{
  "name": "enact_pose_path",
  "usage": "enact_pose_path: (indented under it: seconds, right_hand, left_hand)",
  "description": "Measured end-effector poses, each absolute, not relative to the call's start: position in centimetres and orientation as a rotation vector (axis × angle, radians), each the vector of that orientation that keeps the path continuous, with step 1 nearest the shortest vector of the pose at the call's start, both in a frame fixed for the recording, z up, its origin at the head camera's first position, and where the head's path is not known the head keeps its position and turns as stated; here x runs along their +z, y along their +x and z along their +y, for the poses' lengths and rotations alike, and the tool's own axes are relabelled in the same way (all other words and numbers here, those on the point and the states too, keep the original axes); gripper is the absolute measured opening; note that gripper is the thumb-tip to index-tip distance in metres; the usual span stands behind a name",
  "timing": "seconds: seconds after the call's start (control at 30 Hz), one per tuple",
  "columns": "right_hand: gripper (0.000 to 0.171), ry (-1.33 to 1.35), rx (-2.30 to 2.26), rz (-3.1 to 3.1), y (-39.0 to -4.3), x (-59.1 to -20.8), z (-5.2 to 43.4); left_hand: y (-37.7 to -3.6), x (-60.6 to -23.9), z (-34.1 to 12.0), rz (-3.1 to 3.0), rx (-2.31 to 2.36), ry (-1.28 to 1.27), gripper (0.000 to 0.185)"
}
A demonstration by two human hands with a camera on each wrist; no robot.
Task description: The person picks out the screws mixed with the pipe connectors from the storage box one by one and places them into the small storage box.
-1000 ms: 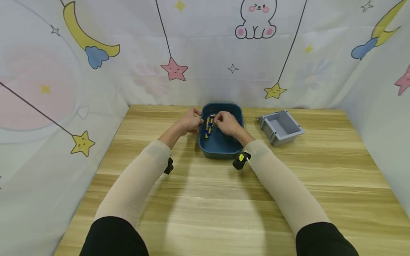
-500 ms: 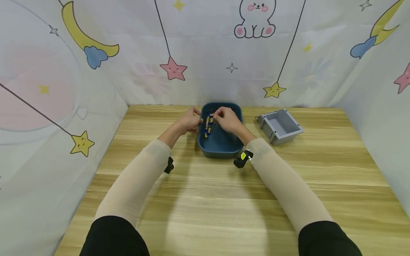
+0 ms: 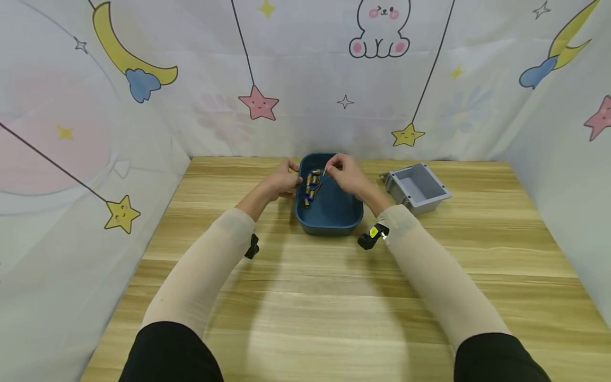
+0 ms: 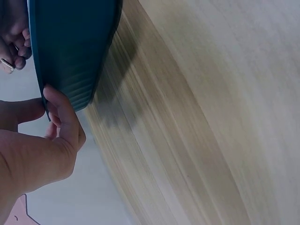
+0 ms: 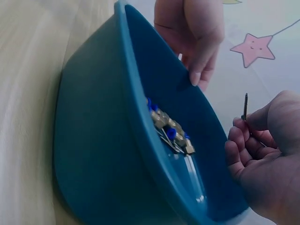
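Since a second earlier the right hand [image 3: 345, 174] had risen out of the blue tub [image 3: 329, 220] and drifted toward its right rim, and it now pinched a thin screw [image 5: 245, 106] upright between thumb and forefinger, clear of the pile. That suggested one piece had been picked out and was ready to be carried off. The left hand [image 3: 284, 180] had not shifted: its thumb and fingers curled over the tub's left rim, steadying it on the table [image 3: 305, 297]. The rest of the small brass and blue parts [image 3: 311, 187] lay heaped against the tub's left inner wall, just below and between the two hands. An open grey box [image 3: 416, 187] stood to the right of the tub, near the right hand
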State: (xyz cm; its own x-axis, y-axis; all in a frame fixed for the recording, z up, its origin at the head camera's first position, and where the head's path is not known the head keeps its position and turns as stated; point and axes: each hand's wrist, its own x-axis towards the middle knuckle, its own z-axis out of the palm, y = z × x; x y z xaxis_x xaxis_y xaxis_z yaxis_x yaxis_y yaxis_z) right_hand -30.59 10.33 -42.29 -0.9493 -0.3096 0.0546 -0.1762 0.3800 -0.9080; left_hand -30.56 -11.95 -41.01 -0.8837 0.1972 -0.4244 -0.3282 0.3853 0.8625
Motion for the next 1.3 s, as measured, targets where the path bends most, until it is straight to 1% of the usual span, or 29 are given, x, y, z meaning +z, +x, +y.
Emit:
enact_pose_path:
  seconds: [0.63, 1.03, 1.3]
  right_hand:
    - [0.017, -0.355, -1.69, 2.451, -30.5, -40.8, 13.3]
    - [0.016, -0.391, -1.723, 2.533, -31.1, -40.2, 15.3]
    - [0.017, -0.326, -1.748, 2.545, -31.1, -39.7, 16.7]
  left_hand:
    - [-30.4, -41.1, -11.9, 2.181, 1.524, -0.127, 0.036]
    - [-30.5, -41.1, -11.9, 2.183, 1.529, -0.129, 0.034]
    - [-30.6, -41.0, -11.8, 2.179, 1.533, -0.131, 0.034]
